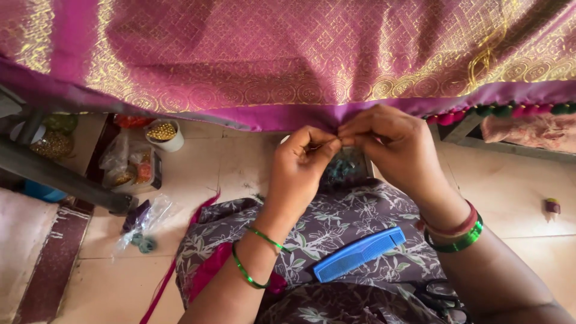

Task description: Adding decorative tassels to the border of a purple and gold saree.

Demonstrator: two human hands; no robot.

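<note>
A magenta cloth (288,54) with gold woven patterns hangs across the top of the head view. Its lower hem carries a row of pink and green tassel balls (510,110) on the right. My left hand (298,168) and my right hand (393,147) meet at the hem in the middle, fingertips pinched together on the cloth's edge. Whether a needle or thread is between the fingers is too small to tell. Both wrists wear green bangles. A blue comb (360,254) lies on my lap, on floral grey fabric.
Black scissors (441,297) rest on my lap at the lower right. A white cup of gold beads (163,134), a box with bead packets (131,168) and a plastic bag (144,222) stand on the floor at left. A dark frame bar (60,177) slants at left.
</note>
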